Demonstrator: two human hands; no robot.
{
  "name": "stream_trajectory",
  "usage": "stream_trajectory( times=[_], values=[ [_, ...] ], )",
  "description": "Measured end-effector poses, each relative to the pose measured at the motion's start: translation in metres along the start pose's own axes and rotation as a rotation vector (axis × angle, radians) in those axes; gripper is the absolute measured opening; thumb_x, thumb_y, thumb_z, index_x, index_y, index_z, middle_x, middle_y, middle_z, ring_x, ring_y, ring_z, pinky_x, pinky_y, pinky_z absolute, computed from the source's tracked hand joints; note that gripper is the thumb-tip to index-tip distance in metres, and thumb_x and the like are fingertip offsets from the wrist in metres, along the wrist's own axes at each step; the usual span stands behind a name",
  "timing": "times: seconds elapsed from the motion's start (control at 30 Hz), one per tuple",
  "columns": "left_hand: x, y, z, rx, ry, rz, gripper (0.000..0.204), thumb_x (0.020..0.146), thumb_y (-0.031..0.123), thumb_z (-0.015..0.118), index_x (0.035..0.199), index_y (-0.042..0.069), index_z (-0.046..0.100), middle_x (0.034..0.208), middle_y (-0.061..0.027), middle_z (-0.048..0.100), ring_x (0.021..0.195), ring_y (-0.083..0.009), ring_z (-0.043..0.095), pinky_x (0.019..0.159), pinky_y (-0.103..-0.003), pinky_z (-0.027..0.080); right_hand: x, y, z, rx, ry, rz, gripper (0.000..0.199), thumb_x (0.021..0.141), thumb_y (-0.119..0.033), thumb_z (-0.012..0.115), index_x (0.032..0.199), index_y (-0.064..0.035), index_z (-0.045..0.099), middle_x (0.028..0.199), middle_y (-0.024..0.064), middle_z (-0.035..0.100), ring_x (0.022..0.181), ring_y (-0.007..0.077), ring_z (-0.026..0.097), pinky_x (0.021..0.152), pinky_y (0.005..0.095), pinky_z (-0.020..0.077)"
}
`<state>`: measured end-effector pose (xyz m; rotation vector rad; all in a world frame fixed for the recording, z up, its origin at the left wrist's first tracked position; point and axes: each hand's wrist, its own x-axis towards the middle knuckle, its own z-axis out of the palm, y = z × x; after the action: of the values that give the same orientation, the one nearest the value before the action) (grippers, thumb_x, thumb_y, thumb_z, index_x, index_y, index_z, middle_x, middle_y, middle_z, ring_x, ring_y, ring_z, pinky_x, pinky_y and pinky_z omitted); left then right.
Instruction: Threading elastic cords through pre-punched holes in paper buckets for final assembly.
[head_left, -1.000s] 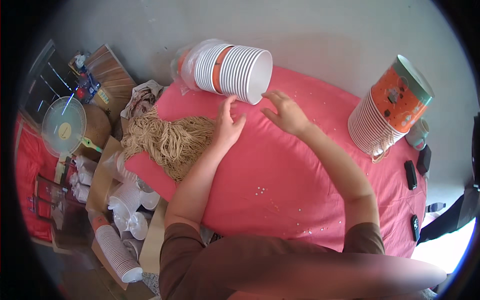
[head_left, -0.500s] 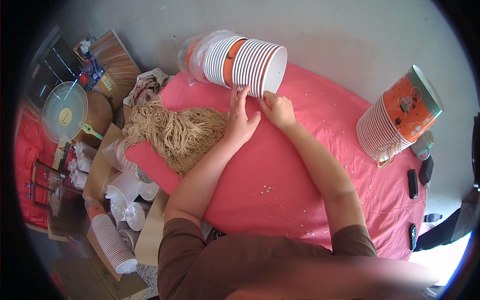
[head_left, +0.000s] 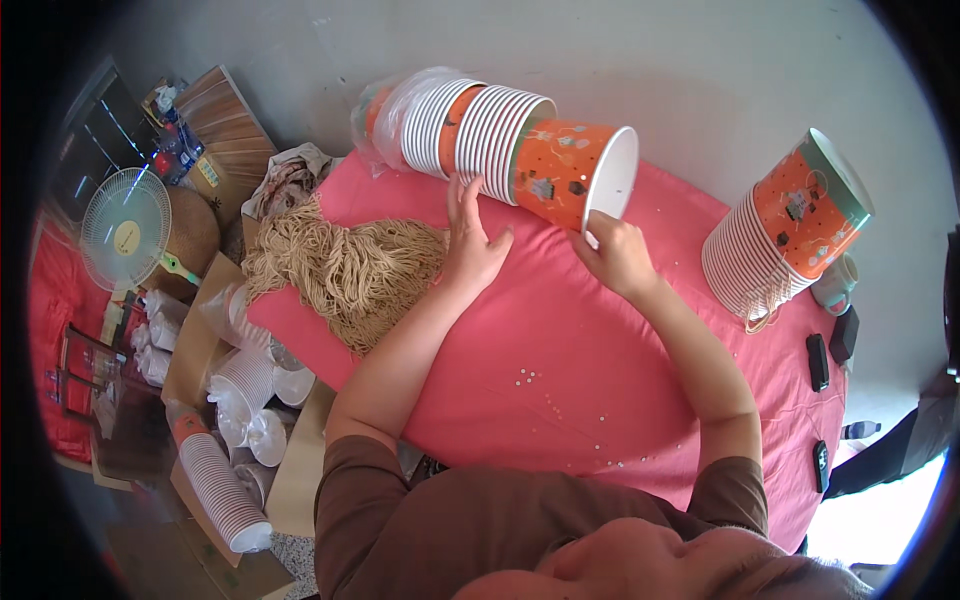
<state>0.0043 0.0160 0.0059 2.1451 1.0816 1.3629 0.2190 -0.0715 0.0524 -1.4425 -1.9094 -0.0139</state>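
The right hand (head_left: pixel 618 255) pinches the rim of the orange paper cup (head_left: pixel 578 175) jutting from the lying cup stack (head_left: pixel 480 135) at the far side of the pink tabletop (head_left: pixel 560 370). The left hand (head_left: pixel 472 240), fingers spread, presses against the stack. A heap of tan strings (head_left: pixel 345 265) lies left; another cup stack (head_left: pixel 785 235) stands right.

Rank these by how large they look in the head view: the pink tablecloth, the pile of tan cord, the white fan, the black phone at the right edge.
1. pink tablecloth
2. pile of tan cord
3. white fan, though it stands farther off on the floor, so its true size is unsure
4. black phone
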Motion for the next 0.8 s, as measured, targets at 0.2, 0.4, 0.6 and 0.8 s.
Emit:
stream_trajectory(
  times=[0.2,0.4,0.6,0.8],
  values=[
    [0.0,0.013,-0.004,0.03,-0.006,0.175,0.078,0.079,0.003,0.071,0.147,0.008,0.032,0.155,-0.025,0.024,0.145,-0.0436,0.025,0.117,-0.05,0.029,-0.018,-0.034,-0.042,-0.039,0.136,-0.174,0.011,0.085,-0.003,0.064,0.094,-0.0007,0.058,0.073,0.015,0.065,0.064,0.0354,0.065,0.057,0.0438,0.0516],
    [-0.006,0.02,-0.002,0.002,-0.106,0.146,0.063,0.083,0.003,0.069,0.141,0.004,0.044,0.149,-0.0185,0.038,0.142,-0.0365,0.035,0.116,-0.045,0.033,-0.036,-0.064,-0.068,-0.132,-0.053,-0.227,0.02,0.084,-0.002,0.061,0.103,-0.0005,0.056,0.068,0.0138,0.063,0.059,0.0331,0.064,0.052,0.0422,0.0497],
    [-0.008,0.023,-0.004,-0.045,-0.138,0.107,0.051,0.084,0.002,0.068,0.132,0.001,0.05,0.136,-0.0194,0.049,0.129,-0.0352,0.049,0.108,-0.04,0.042,-0.053,-0.092,-0.091,-0.123,-0.262,-0.206,0.016,0.083,-0.001,0.062,0.097,-0.0018,0.056,0.065,0.0134,0.06,0.06,0.0344,0.063,0.054,0.0435,0.0484],
    [0.013,0.027,-0.039,0.026,-0.188,0.214,0.028,0.085,0.006,0.069,0.111,0.0,0.061,0.109,-0.0161,0.065,0.098,-0.0307,0.065,0.087,-0.038,0.053,-0.059,-0.097,-0.083,-0.265,-0.322,-0.219,0.017,0.086,-0.013,0.068,0.088,-0.0058,0.053,0.062,0.01,0.059,0.054,0.0307,0.061,0.05,0.0402,0.0476]
  ],
)
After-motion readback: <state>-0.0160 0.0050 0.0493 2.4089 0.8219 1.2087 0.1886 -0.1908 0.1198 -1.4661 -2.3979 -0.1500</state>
